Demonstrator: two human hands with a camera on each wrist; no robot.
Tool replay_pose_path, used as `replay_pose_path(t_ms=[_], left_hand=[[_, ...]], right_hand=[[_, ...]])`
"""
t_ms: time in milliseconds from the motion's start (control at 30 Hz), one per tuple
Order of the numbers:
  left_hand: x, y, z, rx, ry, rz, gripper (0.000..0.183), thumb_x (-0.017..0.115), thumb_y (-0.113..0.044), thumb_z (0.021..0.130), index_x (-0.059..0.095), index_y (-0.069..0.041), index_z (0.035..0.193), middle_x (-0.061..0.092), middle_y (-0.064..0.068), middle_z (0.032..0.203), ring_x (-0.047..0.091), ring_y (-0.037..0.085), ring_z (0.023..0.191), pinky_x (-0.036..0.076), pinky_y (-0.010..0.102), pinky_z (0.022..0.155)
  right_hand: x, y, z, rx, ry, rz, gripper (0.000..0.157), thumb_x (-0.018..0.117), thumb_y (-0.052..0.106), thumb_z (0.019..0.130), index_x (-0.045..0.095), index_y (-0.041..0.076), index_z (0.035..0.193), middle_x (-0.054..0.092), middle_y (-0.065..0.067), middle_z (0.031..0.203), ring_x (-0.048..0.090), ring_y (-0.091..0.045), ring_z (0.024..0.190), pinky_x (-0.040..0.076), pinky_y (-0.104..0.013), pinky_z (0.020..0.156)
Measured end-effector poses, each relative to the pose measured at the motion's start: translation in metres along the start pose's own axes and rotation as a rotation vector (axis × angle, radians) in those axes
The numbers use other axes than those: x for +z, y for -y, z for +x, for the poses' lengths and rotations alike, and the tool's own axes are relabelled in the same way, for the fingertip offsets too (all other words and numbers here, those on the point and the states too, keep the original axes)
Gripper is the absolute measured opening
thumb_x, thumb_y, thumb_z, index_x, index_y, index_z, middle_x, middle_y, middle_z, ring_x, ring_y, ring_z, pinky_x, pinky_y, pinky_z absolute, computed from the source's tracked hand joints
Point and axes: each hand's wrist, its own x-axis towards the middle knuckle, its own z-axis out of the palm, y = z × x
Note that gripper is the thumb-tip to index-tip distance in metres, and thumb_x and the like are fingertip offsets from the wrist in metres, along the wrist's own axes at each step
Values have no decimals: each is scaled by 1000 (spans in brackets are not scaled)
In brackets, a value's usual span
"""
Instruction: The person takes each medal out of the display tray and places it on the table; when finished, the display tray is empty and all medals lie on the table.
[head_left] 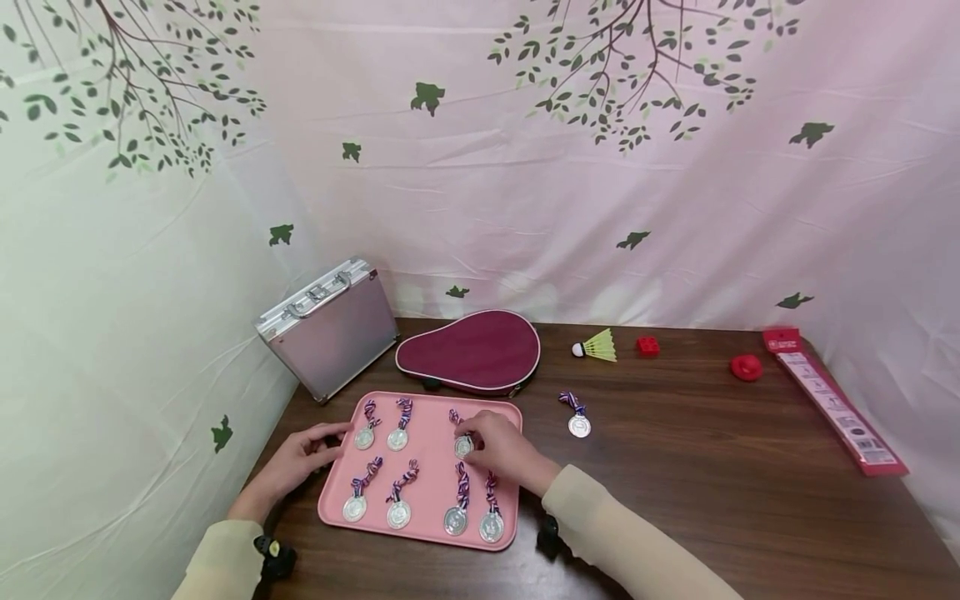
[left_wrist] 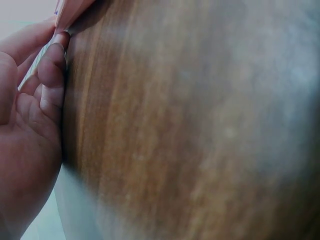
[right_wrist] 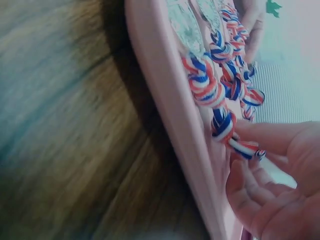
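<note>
I've R hand (head_left: 501, 446) pinching a round silver metal medal (head_left: 464, 448), approx. 2 o'clock on pink rectangular tray (head_left: 430, 432); L hand (head_left: 306, 451) at tray's 9, grip unclear. Prob. positioning medal; next needs gentle release.

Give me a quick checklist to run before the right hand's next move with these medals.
1. Tray on the table: ok.
2. Left hand at the tray's left rim: ok.
3. Right hand off the half-covered medal: not ok, fingers and thumb are at it.
4. Half-covered medal lying flat: cannot tell, fingers hide part.
5. Loose medal on the tray: not ok, it lies on the table.
</note>
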Motion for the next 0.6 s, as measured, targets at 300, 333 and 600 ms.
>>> replay_pose_path(t_ms=[300, 333, 600], left_hand=[[0, -3, -2, -23, 1, -10, 42, 70, -32, 87, 61, -26, 127, 57, 8, 106, 47, 26, 77, 41, 26, 58], [1, -4, -2, -23, 2, -9, 42, 70, -31, 87, 61, -26, 127, 57, 8, 106, 47, 26, 77, 41, 26, 58], [1, -9, -4, -31, 11, -21, 42, 69, -23, 89, 60, -19, 129, 57, 12, 104, 47, 29, 76, 40, 27, 57]], right_hand=[[-26, -33, -22, -44, -54, 214, 40, 81, 13, 76, 69, 7, 114, 64, -2, 85, 59, -13, 71, 50, -24, 63], [-31, -38, -27, -44, -71, 225, 41, 81, 14, 76, 69, 7, 114, 63, -2, 87, 59, -12, 71, 50, -25, 62], [-82, -77, -68, -11, -159, 276, 39, 79, 13, 78, 67, 7, 115, 63, -6, 100, 61, -18, 73, 51, -28, 57]])
